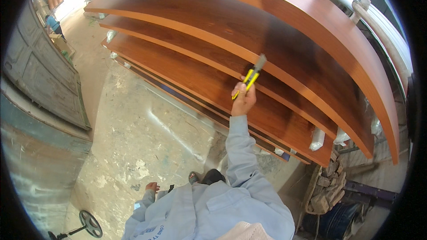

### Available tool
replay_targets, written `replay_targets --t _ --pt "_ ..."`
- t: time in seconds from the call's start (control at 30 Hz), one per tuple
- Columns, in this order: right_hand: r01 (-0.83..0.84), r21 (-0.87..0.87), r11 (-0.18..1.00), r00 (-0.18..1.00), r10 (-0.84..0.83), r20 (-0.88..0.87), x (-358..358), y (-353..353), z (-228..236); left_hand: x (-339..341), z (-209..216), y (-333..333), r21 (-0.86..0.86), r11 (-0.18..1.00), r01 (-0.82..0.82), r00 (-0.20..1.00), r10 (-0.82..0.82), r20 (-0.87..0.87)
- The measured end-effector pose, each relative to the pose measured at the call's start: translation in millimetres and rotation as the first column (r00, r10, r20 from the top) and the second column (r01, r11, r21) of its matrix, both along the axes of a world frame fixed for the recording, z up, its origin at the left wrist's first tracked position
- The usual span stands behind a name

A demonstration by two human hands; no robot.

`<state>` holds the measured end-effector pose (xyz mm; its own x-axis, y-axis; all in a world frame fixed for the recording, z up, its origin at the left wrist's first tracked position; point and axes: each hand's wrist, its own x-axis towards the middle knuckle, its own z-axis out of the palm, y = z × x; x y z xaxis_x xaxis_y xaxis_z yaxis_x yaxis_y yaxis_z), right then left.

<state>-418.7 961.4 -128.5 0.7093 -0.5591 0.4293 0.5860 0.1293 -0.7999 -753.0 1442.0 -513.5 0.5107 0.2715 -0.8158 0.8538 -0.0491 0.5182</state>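
My right hand point(244, 99) is closed around a yellow and black utility knife point(251, 78). Its pale blade reaches up to the front edge of a reddish-brown wooden board point(195, 33); whether it touches is unclear. Several such boards lie one above another with gaps between them, and my right arm stretches out over the lower board point(178, 73). My left hand point(152, 186) hangs low at my side, away from the boards. It looks empty, its small visible fingers loosely apart.
Plastic-wrapped spacers point(317, 139) sit between the boards. Broken wood or bricks point(327, 186) fill a holder at the lower right, near a dark blue drum point(331, 222). A handwheel point(90, 224) stands lower left, grey doors point(42, 62) left. Another person point(54, 25) is far off.
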Motion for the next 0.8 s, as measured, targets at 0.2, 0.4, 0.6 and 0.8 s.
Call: replay_targets --t 0.2,0.4,0.6,0.8 --pt "0.135 0.068 0.989 0.989 -0.138 0.05 -14.0 -19.9 6.9 -19.2 6.8 17.1 -0.095 0.994 -0.062 0.998 0.064 0.024" --pt "0.014 0.093 0.996 0.996 -0.022 0.089 -15.3 -26.0 7.1 -0.9 11.7 15.6 0.031 0.991 0.132 0.988 -0.134 0.077" --pt "0.014 0.101 0.995 0.996 -0.024 0.092 -15.0 -28.3 6.4 44.1 20.9 29.3 0.009 0.981 0.193 0.972 -0.192 0.139" --pt "0.02 0.086 0.996 0.994 -0.029 0.105 -14.7 -30.3 5.2 88.0 24.2 43.4 -0.003 0.988 0.157 0.982 -0.155 0.11"
